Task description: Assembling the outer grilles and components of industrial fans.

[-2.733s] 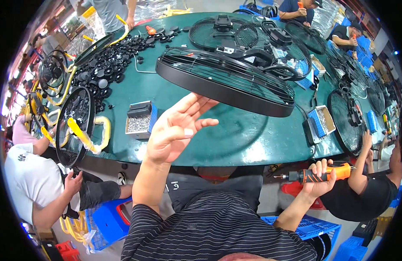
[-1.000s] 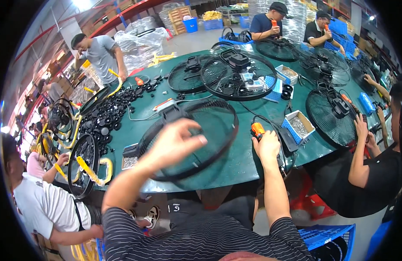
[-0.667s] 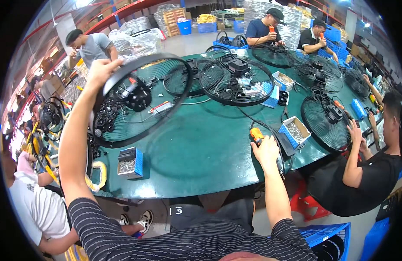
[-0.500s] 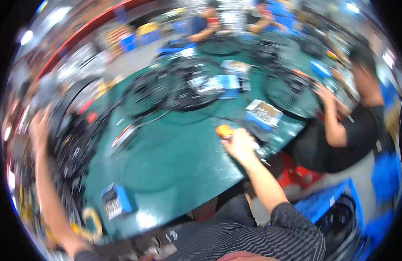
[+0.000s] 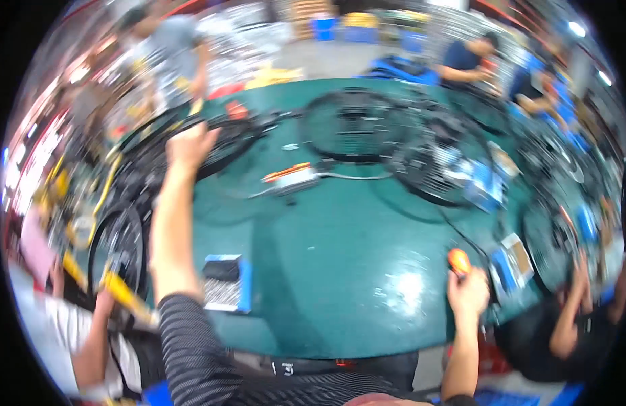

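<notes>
My left hand [image 5: 190,145] reaches out to the far left, its fingers closed at the edge of a black round fan guard [image 5: 225,150]. Blur hides exactly where the fingers meet the rim. In my right hand [image 5: 470,292], above the right part of the green table, is an orange-ended screwdriver [image 5: 459,261] wrapped by the fingers. Beside that hand stands a small blue box [image 5: 512,262] with an open top. Another blue box [image 5: 226,283], holding many small dark and silvery pieces, sits near my left forearm.
The green table [image 5: 313,271] bears several black fan guards, such as one at the back [image 5: 353,125]. A white power strip [image 5: 296,177] with orange parts trails a grey cable. Co-workers sit at the right [image 5: 563,338] and left [image 5: 90,345]; another person [image 5: 174,61] stands at the far left.
My view has swung to the left. My left hand, earlier spread beside the black round guard, has closed at its edge. My right hand still holds the orange-ended screwdriver.
</notes>
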{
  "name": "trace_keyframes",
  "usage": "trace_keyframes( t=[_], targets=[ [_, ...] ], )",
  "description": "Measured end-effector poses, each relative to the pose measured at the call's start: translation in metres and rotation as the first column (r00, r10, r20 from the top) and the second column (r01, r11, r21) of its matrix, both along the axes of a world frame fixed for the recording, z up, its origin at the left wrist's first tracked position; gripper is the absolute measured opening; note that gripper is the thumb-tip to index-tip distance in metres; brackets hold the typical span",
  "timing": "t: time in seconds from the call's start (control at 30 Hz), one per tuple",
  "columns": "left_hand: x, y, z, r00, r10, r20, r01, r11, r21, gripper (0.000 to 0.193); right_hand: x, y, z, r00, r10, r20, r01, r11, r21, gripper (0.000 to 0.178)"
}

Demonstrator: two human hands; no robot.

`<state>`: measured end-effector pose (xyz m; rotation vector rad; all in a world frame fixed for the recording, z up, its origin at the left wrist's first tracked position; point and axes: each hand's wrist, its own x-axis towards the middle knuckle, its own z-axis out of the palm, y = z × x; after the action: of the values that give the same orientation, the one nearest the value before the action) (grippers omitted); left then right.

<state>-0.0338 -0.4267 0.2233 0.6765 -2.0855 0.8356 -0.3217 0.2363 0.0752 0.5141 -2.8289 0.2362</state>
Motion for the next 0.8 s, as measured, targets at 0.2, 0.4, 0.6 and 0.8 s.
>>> trace_keyframes(
  t=[0.2,0.4,0.6,0.8],
  targets=[
    [0.007,-0.013,-0.082,0.988,0.108,0.110,-0.113,0.993,0.045,0.044,-0.003,0.004,-0.020,0.983,0.045,-0.177,-0.034,0.997,0.063,0.047],
    [-0.019,0.024,-0.095,0.835,0.217,0.505,-0.432,0.828,0.358,0.041,-0.003,0.011,-0.027,0.992,0.069,-0.106,-0.073,0.997,-0.034,0.048],
    [-0.169,0.133,-0.021,0.908,-0.195,0.371,0.027,0.911,0.411,0.046,-0.005,0.013,-0.023,0.996,0.072,-0.057,-0.076,0.994,-0.080,0.052],
    [-0.369,0.288,0.008,0.764,-0.615,0.195,0.394,0.684,0.614,0.081,-0.007,0.015,-0.022,0.998,0.063,-0.013,-0.063,0.993,-0.095,0.052]
  ],
)
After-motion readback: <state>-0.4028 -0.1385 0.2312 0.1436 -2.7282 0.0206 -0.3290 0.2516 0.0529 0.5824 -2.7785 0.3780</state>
